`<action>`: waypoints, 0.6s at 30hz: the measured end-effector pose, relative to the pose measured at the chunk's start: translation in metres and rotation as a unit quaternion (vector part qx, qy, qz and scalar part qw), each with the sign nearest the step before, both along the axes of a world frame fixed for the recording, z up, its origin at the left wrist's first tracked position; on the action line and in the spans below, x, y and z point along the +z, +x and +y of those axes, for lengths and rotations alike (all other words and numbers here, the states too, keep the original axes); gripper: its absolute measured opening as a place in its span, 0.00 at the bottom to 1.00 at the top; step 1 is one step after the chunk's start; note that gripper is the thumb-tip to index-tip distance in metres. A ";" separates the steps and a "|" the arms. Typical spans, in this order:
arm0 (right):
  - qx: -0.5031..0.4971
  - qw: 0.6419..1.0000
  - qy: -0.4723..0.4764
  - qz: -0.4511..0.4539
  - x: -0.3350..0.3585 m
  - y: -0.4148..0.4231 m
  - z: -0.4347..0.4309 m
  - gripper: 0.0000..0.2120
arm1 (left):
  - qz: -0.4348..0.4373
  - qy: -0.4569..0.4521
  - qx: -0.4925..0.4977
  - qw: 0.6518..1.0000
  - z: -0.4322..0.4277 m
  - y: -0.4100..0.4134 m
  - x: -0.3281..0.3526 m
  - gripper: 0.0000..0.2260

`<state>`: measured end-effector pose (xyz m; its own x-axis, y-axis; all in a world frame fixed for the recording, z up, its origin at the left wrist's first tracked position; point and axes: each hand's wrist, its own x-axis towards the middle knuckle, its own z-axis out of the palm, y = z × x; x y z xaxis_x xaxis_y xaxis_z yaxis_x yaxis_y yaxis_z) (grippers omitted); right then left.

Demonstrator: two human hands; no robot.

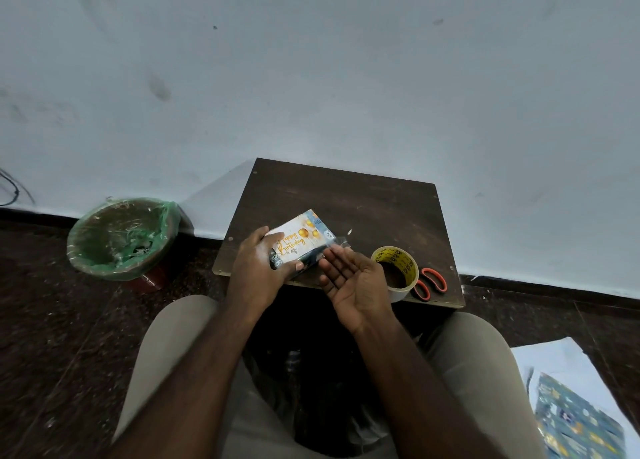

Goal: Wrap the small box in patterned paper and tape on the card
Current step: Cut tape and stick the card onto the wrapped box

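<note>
The box [329, 234] looks wrapped — the left grip [256, 268] pinches it with the card [298, 242] on top. Right grip [353, 282] spread flat; taping looks unfinished.

plain beige trousers [162, 347] on both legs; 2 bare forearms [211, 372].
</note>
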<state>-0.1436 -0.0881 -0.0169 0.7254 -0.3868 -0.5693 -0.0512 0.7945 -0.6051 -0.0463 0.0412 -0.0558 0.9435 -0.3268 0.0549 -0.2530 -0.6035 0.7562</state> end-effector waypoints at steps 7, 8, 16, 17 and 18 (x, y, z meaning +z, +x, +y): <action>-0.002 1.000 0.004 0.005 -0.003 -0.001 -0.001 0.12 | 0.008 0.011 0.009 1.000 0.000 -0.002 0.004 0.32; -0.002 1.000 0.006 0.006 -0.003 -0.001 -0.001 0.12 | 0.009 0.009 0.006 1.000 0.001 -0.003 0.005 0.33; -0.005 1.000 0.030 -0.003 -0.001 0.001 0.003 0.13 | -0.087 -0.036 0.036 0.995 -0.007 -0.001 0.019 0.17; -0.006 0.999 0.034 -0.005 -0.001 0.001 0.004 0.13 | -0.099 -0.042 0.026 0.994 -0.011 0.000 0.022 0.12; -0.006 0.999 0.036 -0.007 -0.001 0.001 0.005 0.13 | -0.106 -0.044 0.012 0.993 -0.015 0.001 0.026 0.09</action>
